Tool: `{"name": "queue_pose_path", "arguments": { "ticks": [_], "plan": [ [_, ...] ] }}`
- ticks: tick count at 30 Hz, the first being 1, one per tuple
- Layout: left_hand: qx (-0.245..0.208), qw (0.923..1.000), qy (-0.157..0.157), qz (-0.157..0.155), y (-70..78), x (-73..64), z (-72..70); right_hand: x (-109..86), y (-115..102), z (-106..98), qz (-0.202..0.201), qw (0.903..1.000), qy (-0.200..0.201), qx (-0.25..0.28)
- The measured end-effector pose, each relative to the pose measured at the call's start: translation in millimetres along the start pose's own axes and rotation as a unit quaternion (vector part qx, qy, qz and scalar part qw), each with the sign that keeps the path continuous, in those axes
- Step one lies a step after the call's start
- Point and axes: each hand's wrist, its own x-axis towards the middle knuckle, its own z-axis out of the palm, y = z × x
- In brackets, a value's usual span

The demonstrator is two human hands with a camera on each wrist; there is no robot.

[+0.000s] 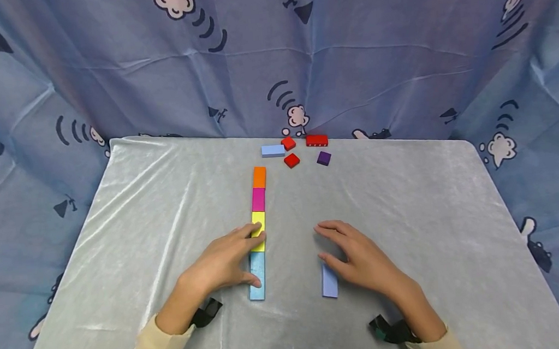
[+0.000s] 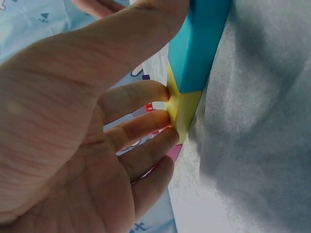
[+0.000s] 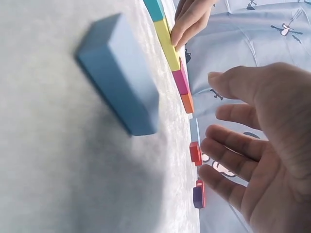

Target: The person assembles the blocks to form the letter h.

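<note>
A straight row of blocks runs away from the person: light blue block (image 1: 258, 291) nearest, then yellow block (image 1: 259, 217), magenta block (image 1: 258, 199) and orange block (image 1: 259, 177). The left hand (image 1: 222, 258) lies along the row's left side, fingertips on the yellow block and thumb at the light blue one. In the left wrist view its fingers (image 2: 146, 117) are extended against the yellow block's side. To the right, a separate periwinkle-blue block (image 1: 330, 286) lies on the cloth, partly covered by the right hand (image 1: 362, 255). That hand hovers beside it with spread, loosely bent fingers, holding nothing.
Toward the table's far edge lie a pale blue block (image 1: 273, 151), two small red blocks (image 1: 291, 161), a longer red block (image 1: 317, 140) with white dots and a small purple block (image 1: 324, 158). Grey cloth (image 1: 410, 202) covers the table; a blue patterned curtain (image 1: 375, 74) hangs behind.
</note>
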Motion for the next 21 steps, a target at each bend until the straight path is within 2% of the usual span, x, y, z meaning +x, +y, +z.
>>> {"name": "queue_pose_path", "arguments": {
  "ticks": [8, 21],
  "plan": [
    [0.000, 1.0000, -0.001, 0.000, -2.2, 0.9, 0.3, 28.8, 5, -7, 0.004, 0.9999, 0.005, 0.012],
    [-0.003, 1.0000, 0.001, 0.001, -2.9, 1.4, 0.8, 70.2, 9, -16, 0.031, 0.9991, -0.024, 0.015]
  ]
}}
